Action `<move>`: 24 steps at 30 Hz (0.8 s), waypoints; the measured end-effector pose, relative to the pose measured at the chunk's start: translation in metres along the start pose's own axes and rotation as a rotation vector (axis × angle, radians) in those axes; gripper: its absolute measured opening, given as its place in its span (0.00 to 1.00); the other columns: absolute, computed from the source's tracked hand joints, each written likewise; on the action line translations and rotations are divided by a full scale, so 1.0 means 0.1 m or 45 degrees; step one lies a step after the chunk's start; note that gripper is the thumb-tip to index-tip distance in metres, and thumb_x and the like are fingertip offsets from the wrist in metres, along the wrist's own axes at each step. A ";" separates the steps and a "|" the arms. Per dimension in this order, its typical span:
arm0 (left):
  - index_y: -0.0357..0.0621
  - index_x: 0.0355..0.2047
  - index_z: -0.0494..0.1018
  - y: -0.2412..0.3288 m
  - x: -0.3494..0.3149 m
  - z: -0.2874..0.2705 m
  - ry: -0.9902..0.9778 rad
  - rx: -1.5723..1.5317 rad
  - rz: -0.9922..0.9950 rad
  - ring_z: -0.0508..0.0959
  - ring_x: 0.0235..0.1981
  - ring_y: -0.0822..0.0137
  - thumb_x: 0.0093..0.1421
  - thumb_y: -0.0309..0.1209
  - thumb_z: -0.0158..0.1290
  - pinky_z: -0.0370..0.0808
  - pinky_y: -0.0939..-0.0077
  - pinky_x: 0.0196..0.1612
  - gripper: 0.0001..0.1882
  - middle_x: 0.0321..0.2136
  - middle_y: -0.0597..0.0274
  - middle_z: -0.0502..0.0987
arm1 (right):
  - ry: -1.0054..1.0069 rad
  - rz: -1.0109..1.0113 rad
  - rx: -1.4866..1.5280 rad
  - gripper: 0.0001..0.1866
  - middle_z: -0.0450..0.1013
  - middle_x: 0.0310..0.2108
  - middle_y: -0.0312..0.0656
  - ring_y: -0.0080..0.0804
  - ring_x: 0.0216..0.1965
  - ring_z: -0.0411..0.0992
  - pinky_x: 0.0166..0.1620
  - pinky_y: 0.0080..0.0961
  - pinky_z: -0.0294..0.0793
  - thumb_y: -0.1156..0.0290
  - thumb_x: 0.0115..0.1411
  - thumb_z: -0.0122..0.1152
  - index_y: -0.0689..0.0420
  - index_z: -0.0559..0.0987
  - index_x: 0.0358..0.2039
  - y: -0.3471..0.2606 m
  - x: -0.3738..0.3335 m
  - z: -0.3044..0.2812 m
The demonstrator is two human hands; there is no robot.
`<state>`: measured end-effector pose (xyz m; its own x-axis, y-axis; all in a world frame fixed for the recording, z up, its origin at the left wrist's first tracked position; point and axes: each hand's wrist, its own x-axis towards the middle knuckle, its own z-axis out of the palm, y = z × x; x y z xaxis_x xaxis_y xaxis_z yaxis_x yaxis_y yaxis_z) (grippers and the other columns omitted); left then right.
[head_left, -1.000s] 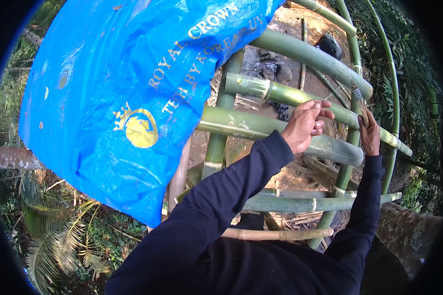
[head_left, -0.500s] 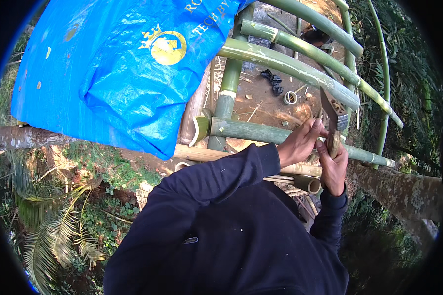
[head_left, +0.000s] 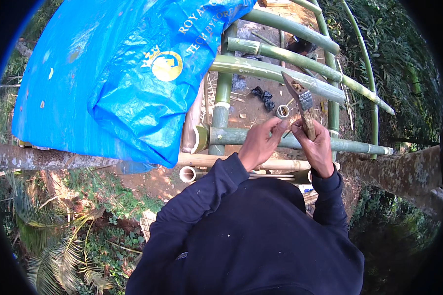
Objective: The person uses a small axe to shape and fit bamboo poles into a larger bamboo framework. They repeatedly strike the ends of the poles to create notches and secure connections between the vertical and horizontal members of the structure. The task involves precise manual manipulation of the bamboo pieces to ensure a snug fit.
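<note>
My right hand [head_left: 316, 147] is wrapped round the wooden handle of a hatchet-like tool [head_left: 306, 115], held upright over the bamboo frame. Its dark metal head points up and to the left, with a blocky, textured band where it joins the handle. My left hand [head_left: 262, 142] is just left of it, apart from the tool, its thumb and fingers pinched together. What they hold, if anything, is too small to make out. A thin dark sliver shows between the hands. Beneath both hands runs a green bamboo crosspiece [head_left: 236, 136].
Several green bamboo poles [head_left: 280, 73] slope across the far side. A blue tarpaulin [head_left: 118, 88] covers the left. Cut bamboo [head_left: 187, 174] lies nearer me, and a tree trunk [head_left: 394, 172] stands at right. Below are a round ring [head_left: 283, 111] and black plastic [head_left: 264, 97].
My hands have moved apart, the left one going left and away from the tool's handle. The tool has shifted left and tilted its head left. The view has shifted slightly.
</note>
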<state>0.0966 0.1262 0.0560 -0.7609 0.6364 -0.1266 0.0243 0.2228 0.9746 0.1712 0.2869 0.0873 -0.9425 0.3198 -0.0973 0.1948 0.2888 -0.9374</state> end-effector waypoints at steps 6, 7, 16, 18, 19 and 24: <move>0.43 0.41 0.80 0.20 0.29 -0.32 0.291 0.238 0.224 0.59 0.14 0.86 0.57 0.28 0.63 0.57 0.82 0.17 0.11 0.28 0.67 0.82 | -0.071 -0.115 0.077 0.09 0.70 0.22 0.37 0.19 0.26 0.64 0.30 0.24 0.67 0.70 0.59 0.65 0.63 0.77 0.32 0.04 0.53 0.16; 0.43 0.40 0.80 0.18 0.37 -0.33 0.297 0.255 0.226 0.59 0.14 0.86 0.56 0.28 0.63 0.57 0.82 0.17 0.11 0.29 0.67 0.83 | -0.039 -0.156 0.007 0.09 0.69 0.22 0.37 0.19 0.26 0.63 0.31 0.24 0.66 0.71 0.60 0.65 0.63 0.76 0.32 0.04 0.61 0.18; 0.41 0.38 0.80 0.08 1.19 -0.59 0.285 0.494 0.234 0.66 0.15 0.80 0.58 0.29 0.58 0.62 0.78 0.20 0.08 0.28 0.63 0.82 | -0.097 -0.139 0.170 0.15 0.75 0.26 0.45 0.26 0.28 0.71 0.35 0.28 0.72 0.63 0.60 0.67 0.63 0.78 0.36 0.21 1.47 0.19; 0.40 0.37 0.79 -0.03 1.48 -0.82 0.355 0.637 0.266 0.68 0.17 0.77 0.59 0.29 0.56 0.65 0.76 0.22 0.08 0.29 0.61 0.81 | 0.001 -0.237 -0.007 0.17 0.78 0.30 0.53 0.43 0.32 0.79 0.36 0.35 0.74 0.61 0.61 0.65 0.63 0.78 0.39 0.24 1.74 0.06; 0.40 0.37 0.79 -0.10 1.63 -0.98 0.387 0.706 0.283 0.69 0.19 0.76 0.60 0.28 0.55 0.66 0.75 0.24 0.08 0.30 0.60 0.81 | -0.003 -0.197 -0.251 0.16 0.77 0.30 0.54 0.47 0.32 0.78 0.36 0.37 0.74 0.61 0.60 0.65 0.63 0.77 0.37 0.25 1.91 -0.07; 0.36 0.43 0.73 -0.44 2.48 -1.70 0.229 0.532 -0.228 0.74 0.32 0.75 0.67 0.32 0.47 0.71 0.75 0.37 0.12 0.33 0.61 0.80 | 0.112 -0.389 -0.860 0.14 0.76 0.32 0.54 0.56 0.36 0.75 0.39 0.47 0.71 0.63 0.56 0.64 0.62 0.75 0.31 1.15 2.97 -0.45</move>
<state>-0.2034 0.1487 0.0135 -0.8759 0.4317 -0.2157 0.1129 0.6179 0.7781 -0.0741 0.4555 -0.0348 -0.9617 0.1995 0.1882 0.0791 0.8589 -0.5061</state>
